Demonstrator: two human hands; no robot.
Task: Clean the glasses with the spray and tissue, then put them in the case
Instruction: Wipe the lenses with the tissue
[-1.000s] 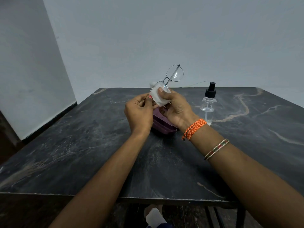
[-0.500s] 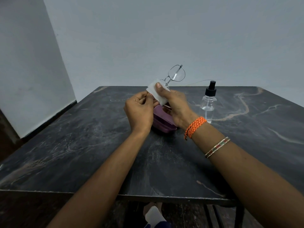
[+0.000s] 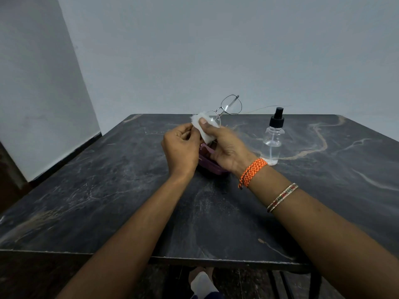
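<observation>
Thin metal-framed glasses are held up above the table's middle, one lens sticking up free, the other wrapped in a white tissue. My right hand pinches the tissue around that lower lens with thumb on top. My left hand grips the frame's edge beside the tissue. A purple glasses case lies open on the table directly under both hands, mostly hidden by them. The clear spray bottle with a black pump top stands upright to the right of my right hand.
The dark marble table reaches to a grey wall behind. Its front edge runs near my forearms. A foot in a white sock shows below the table edge.
The glasses and tissue have shifted slightly as my right thumb rubs the tissue over the lower lens. Both hands stay above the case.
</observation>
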